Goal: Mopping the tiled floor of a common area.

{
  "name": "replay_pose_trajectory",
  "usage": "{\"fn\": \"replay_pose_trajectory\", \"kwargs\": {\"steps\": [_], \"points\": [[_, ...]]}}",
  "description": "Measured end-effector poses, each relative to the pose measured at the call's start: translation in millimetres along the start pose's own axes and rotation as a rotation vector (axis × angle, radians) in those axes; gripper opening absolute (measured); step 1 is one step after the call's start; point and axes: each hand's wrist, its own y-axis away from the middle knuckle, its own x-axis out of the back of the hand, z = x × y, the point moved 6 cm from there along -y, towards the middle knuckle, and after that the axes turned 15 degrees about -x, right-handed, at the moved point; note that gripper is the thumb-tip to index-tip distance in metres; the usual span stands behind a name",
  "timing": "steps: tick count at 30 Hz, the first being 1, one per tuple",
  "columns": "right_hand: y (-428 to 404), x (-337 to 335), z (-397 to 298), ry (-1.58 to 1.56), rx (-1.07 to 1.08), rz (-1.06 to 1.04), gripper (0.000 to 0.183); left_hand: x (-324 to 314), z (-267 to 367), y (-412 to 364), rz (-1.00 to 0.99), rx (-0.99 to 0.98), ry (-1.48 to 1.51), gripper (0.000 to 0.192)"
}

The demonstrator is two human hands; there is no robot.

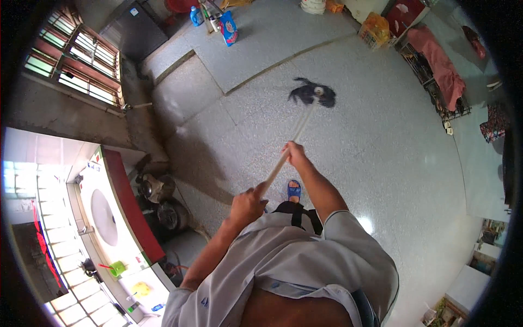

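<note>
A mop with a pale pole [277, 171] slants across the middle of the head view. My left hand [246, 207] is closed around the pole's upper end, close to my body. Farther down the pole, my right hand [293, 153] grips it too. At the far end, the dark strand mop head [312, 94] lies on the grey speckled floor [367, 163], its strands spread and slightly blurred. Below my right hand, a foot in a blue sandal [294, 189] stands on the floor.
A low floor step [265, 73] runs beyond the mop head. Detergent bags and bottles [229, 28] stand on its far side. Pots [169, 214] sit under the sink counter [132, 204] at the left. A rack with a pink cloth [439, 65] stands at the right.
</note>
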Motion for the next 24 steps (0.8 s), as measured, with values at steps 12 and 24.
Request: {"fn": "replay_pose_trajectory", "kwargs": {"steps": [12,24], "points": [[-4.7,39.4,-30.6,-0.341,-0.036,0.145,0.007,-3.0,-0.8,-51.2,-0.014,-0.25,-0.122,0.042],[-49.1,-113.9,68.1,0.017,-0.463,-0.033,0.011,42.4,-59.9,42.8,0.134,0.184,-0.028,0.039]]}}
